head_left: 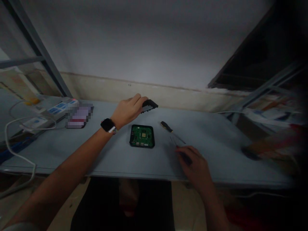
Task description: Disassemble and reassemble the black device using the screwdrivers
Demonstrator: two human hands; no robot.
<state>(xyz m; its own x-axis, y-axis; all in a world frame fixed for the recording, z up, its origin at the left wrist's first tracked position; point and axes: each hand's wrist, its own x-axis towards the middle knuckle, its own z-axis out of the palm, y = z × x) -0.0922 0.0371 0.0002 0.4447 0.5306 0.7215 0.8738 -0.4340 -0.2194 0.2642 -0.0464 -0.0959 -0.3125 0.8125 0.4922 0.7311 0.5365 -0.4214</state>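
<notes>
My left hand point(130, 109) grips a black plastic cover point(149, 105) by its left side, raised above the far part of the table. Below it lies an open black box point(131, 145) with a green circuit board point(144, 135) inside. My right hand point(196, 165) is closed round the dark handle of a screwdriver point(185, 158), whose thin metal shaft points up and left, blurred by motion. Another screwdriver point(166, 126), with a black and yellow handle, lies on the table between the box and my right hand.
The light blue table point(108, 165) ends at a wall behind. At the left are a phone point(79, 116), a white power strip point(55, 110) and a loose white cable point(14, 154). Metal frame posts rise at both sides. Blurred items point(267, 146) stand at the right.
</notes>
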